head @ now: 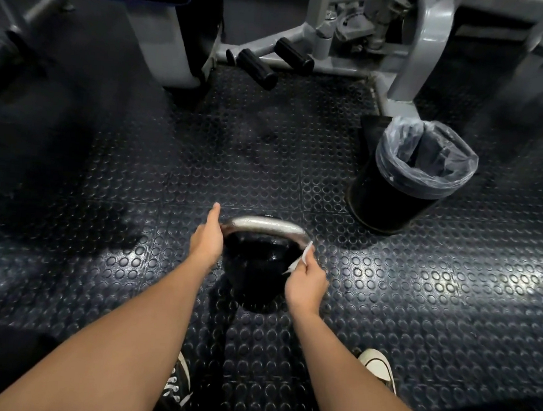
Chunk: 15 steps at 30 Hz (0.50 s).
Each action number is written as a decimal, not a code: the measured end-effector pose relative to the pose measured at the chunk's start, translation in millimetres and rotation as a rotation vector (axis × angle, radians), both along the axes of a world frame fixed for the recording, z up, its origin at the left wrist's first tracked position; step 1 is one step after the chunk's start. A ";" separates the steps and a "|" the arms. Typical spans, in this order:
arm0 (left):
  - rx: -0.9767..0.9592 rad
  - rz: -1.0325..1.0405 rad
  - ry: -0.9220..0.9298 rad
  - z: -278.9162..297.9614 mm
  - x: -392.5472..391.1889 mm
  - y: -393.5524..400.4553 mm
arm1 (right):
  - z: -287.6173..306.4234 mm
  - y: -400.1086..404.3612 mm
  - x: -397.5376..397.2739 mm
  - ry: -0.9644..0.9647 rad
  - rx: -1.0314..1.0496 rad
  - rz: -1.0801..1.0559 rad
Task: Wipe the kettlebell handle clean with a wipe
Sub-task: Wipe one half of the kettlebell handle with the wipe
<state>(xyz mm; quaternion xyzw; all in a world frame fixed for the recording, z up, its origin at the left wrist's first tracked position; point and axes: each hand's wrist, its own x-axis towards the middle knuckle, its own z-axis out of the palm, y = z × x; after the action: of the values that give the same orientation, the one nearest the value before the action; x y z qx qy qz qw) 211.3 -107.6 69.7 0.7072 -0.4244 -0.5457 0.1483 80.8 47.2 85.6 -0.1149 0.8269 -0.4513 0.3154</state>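
A black kettlebell (pixel 257 268) stands on the studded rubber floor in front of me. Its bare metal handle (pixel 264 225) arches across the top. My left hand (pixel 207 238) grips the handle's left end, thumb pointing away from me. My right hand (pixel 305 280) pinches a small white wipe (pixel 303 256) and presses it against the handle's right end where it curves down to the body.
A black bin (pixel 388 196) lined with a clear bag stands to the right, beyond the kettlebell. A grey gym machine frame (pixel 413 55) with black foot pegs (pixel 256 67) fills the far side. My two shoes (pixel 378 367) are near the bottom.
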 end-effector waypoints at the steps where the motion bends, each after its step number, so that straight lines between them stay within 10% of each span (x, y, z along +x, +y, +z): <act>1: -0.001 0.001 0.000 1.6 -0.5 1.0 | 3.7 -4.0 -0.3 0.009 -0.006 -0.029; 15: 0.018 0.056 0.115 -39.8 9.7 -13.4 | 12.6 -17.7 13.8 -0.141 -0.145 -0.277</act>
<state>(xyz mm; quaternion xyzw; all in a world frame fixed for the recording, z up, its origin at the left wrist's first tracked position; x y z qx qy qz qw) 221.0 -120.9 29.9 0.6877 -0.3901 -0.5849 0.1812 94.7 29.4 98.2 0.0097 0.7759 -0.5560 0.2980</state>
